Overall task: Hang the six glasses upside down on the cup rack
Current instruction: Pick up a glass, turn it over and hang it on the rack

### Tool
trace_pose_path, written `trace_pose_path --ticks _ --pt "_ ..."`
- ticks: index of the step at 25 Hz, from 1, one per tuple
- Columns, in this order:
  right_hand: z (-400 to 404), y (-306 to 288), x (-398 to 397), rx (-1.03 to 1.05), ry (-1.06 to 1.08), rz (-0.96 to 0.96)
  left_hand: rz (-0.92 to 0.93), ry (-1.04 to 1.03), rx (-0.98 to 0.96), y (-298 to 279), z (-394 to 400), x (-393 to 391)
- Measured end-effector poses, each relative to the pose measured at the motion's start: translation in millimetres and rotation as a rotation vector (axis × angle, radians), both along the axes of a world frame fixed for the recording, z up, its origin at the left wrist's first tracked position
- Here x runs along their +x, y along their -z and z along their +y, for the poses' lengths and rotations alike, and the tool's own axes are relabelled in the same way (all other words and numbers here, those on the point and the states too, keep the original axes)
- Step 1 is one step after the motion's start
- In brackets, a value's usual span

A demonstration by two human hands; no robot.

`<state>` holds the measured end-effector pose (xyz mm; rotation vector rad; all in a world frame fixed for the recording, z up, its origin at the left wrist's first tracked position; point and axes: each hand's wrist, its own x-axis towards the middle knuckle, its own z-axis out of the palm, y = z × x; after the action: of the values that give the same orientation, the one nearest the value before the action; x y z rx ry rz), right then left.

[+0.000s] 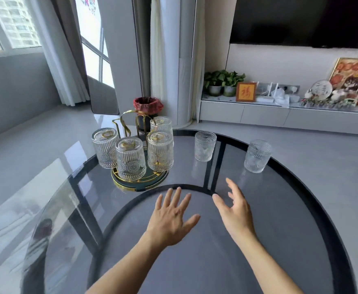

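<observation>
Both hands are empty and spread wide. The left hand [170, 217] is flat, palm down, with its fingers [174, 197] fanned out over the round smoky-grey glass table with a black frame [301, 209]. The right hand [235, 211] is turned on its side, and its fingers [232, 186] are open in a loose curve, like a hand getting ready to grab a cup. Just past the right fingertips, a little way off, stands a clear ribbed drinking glass with a pressed pattern [205, 146], mouth up. Farther out to the right of those fingers stands a second clear patterned glass [257, 155], also mouth up and near the table's edge. Past the left fingertips sits the gold wire cup rack on a round dark tray with a gold rim [129, 124]. Four glasses already hang on it, bottoms up. Two gold arms at the back look bare. So I think four are done and two are left, and this is the reach for the fifth. The next move likely calls for closing the fingers around the nearer glass, tipping it over, and slipping it down onto a free arm. The glass looks smooth, hard and bumpy with ridges, so it could slip or clink.
</observation>
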<state>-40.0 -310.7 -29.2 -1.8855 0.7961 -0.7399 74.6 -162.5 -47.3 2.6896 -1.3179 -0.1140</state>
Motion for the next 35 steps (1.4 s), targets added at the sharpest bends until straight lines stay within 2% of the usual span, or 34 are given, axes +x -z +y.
trace_pose_path --ticks 2,6,8,14,19,22,24,29,32,33,35 --pt "-9.9 8.0 5.4 0.079 -0.006 -0.026 -0.014 0.035 0.024 1.4 -15.2 14.2" --pt "-36.6 4.5 48.5 0.321 -0.039 -0.23 -0.053 0.078 0.033 5.0 -34.0 29.1" --pt "-53.1 2.6 79.7 0.368 -0.005 -0.244 -0.064 0.072 0.009 8.9 -34.3 29.3" --pt "-90.5 2.0 162.0 0.315 0.115 -0.17 -0.043 0.08 -0.035 6.5 -32.7 25.3" --pt "-96.1 11.4 193.3 0.059 0.21 0.108 -0.018 0.073 -0.05 8.9 -30.9 29.6" --pt "-93.3 12.2 185.0 -0.029 0.177 0.139 -0.021 0.077 -0.054 8.6 -31.9 28.4" --pt "-88.8 8.3 170.4 0.025 0.079 0.101 -0.007 0.067 -0.08 9.4 -32.9 30.9" --pt "-61.4 -3.8 104.0 0.316 -0.1 -0.074 0.048 0.027 -0.352 4.4 -30.0 26.9" --pt "-25.9 -18.9 56.5 0.411 -0.243 -0.155 0.115 0.023 -0.486 -9.2 -20.1 15.1" --pt "-13.5 -25.4 42.6 0.428 -0.289 -0.168 0.175 0.02 -0.553 -13.3 -16.4 7.0" --pt "9.2 -38.5 22.3 0.469 -0.374 -0.192 0.398 -0.054 -0.831 -20.9 -8.2 -15.0"
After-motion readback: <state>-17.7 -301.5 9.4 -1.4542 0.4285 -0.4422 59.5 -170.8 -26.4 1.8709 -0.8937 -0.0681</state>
